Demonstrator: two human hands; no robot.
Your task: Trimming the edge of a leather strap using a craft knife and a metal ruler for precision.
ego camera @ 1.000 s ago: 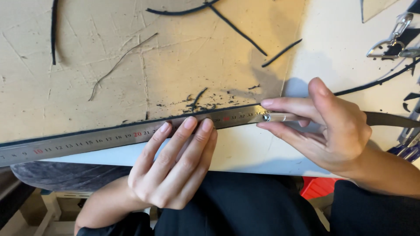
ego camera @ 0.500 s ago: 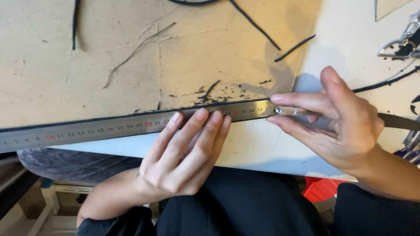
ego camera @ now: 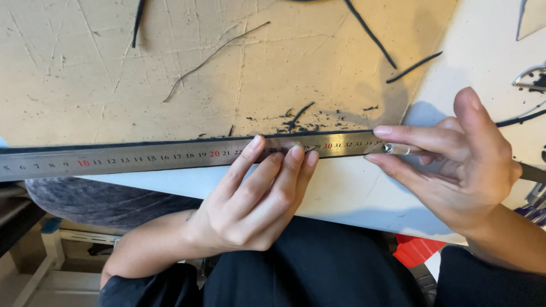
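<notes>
While pinned flat, ruler (ego camera: 142, 159) under hands (ego camera: 256, 204).

Open board (ego camera: 114, 62) above steel ruler (ego camera: 142, 156), black offcuts (ego camera: 369, 31) scattered, tools (ego camera: 532, 77) at right

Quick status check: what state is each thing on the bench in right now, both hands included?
Steel ruler: flat on the board, pinned.
Left hand: fingers pressing on the ruler.
Right hand: gripping a slim metal-tipped tool, tip at the ruler's edge.
Tan cutting board: scored, littered with black scraps.
Black strips: loose on the board.
White sheet: flat under the ruler.
</notes>
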